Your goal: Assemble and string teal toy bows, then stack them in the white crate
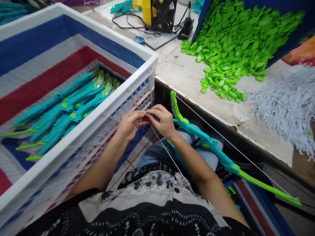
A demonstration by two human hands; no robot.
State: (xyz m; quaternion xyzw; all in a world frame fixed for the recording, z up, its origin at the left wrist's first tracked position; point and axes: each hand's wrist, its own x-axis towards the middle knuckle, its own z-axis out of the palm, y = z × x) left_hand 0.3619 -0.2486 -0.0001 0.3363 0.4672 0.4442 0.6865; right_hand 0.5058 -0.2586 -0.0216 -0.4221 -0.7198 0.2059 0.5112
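My left hand (132, 124) and my right hand (161, 122) meet in front of my lap, fingertips pinched on the looped end of a white string (167, 151). The string runs down from my fingers across my shirt toward my lap. A teal and green toy bow (209, 141) lies across my legs to the right, with its own white bowstring (228, 141) stretched taut from tip to tip. Some of the bow is hidden behind my right forearm.
To the left stands a white plastic crate (145, 65) with a striped lining, holding several toy bows (71, 108). On the worktable (177, 68) are a heap of green plastic pieces (241, 42), a bundle of white strings (287, 101), a black fan (163, 14) and a blue tape roll (139, 40).
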